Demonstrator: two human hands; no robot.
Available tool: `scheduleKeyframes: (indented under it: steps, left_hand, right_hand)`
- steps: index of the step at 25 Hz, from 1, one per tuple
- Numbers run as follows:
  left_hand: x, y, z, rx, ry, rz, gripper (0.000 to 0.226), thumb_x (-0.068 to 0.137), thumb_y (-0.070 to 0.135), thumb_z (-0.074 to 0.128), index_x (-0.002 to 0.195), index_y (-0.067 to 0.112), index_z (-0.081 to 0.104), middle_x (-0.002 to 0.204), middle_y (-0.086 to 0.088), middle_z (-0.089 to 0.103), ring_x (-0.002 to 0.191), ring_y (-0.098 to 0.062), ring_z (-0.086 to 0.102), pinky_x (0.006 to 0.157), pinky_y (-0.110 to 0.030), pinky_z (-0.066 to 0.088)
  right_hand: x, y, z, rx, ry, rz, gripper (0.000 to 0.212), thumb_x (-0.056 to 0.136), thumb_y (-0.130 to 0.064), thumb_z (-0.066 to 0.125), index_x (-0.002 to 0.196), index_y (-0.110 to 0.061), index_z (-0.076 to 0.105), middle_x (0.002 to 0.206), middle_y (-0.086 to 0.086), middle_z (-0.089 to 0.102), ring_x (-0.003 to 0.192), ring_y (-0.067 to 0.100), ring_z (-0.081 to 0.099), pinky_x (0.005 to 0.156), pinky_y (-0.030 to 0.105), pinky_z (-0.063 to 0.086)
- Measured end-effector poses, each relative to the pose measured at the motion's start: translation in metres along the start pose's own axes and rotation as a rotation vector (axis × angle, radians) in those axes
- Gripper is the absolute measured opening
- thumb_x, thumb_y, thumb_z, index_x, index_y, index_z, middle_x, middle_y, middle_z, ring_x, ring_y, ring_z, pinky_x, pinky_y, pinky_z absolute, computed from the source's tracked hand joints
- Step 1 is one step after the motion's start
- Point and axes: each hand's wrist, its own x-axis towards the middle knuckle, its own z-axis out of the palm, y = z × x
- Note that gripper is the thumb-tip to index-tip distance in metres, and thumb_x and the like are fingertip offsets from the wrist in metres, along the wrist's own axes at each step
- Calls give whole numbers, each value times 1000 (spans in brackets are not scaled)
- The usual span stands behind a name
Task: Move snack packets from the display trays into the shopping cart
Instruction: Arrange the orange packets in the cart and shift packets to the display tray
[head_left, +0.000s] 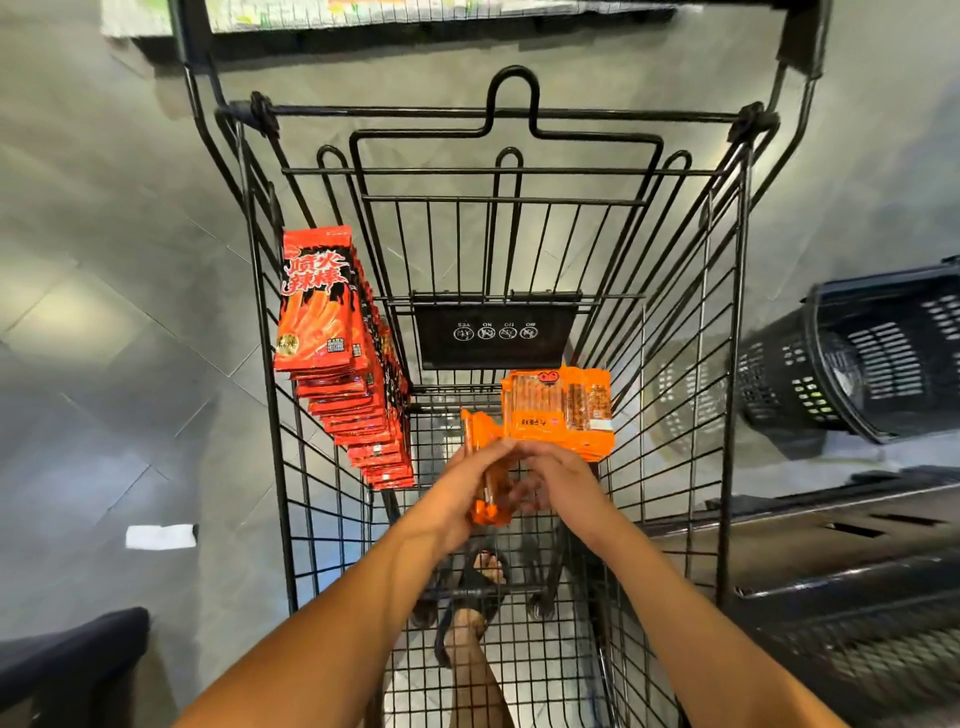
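Observation:
Both my hands are inside the black wire shopping cart (260, 322), low over its floor. My left hand (462, 488) grips a bundle of orange snack packets (485, 499) by its edge. My right hand (558, 483) touches the same bundle from the right, its fingers curled against it. Just beyond my hands lies a stack of orange snack packets (558, 410) at the cart's right side. A tall leaning stack of red snack packets (332, 343) stands along the cart's left wall.
The cart's folded child seat flap (493, 332) with its black label panel stands beyond the packets. A black plastic basket (862, 358) lies on its side at the right. Dark metal shelving (831, 571) sits at lower right. My sandalled foot (478, 597) shows under the cart.

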Motion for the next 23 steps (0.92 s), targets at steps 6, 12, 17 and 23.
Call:
scheduleKeyframes:
  steps: [6,12,17,23]
  left_hand:
    - [-11,-14,-26,-106,222,-43,40,95,28,68,128,9,56,113,-9,70,94,-28,70,84,-50,56]
    - [-10,-25,-41,-119,238,-36,44,94,25,70,132,9,55,127,-18,68,101,-32,67,96,-54,53]
    - [-11,-26,-40,-111,228,-31,45,96,26,68,135,10,51,129,-18,65,100,-31,66,89,-49,55]
    - [-10,-22,-39,-171,235,-45,48,94,30,70,134,7,54,112,-10,68,87,-27,70,81,-48,55]
  right_hand:
    - [80,33,-20,-1298,429,-443,62,78,-8,74,135,-24,55,135,6,55,116,28,54,87,41,54]
    - [117,22,-20,-1741,260,-385,64,76,-20,78,133,-30,52,148,14,37,126,37,42,82,44,51]
    - [109,14,-28,-1597,236,-439,50,82,-22,76,128,-26,56,140,9,42,122,30,45,71,39,59]
    - [89,7,-32,-1650,346,-602,47,89,-22,65,135,-25,57,137,4,58,117,25,55,73,41,55]
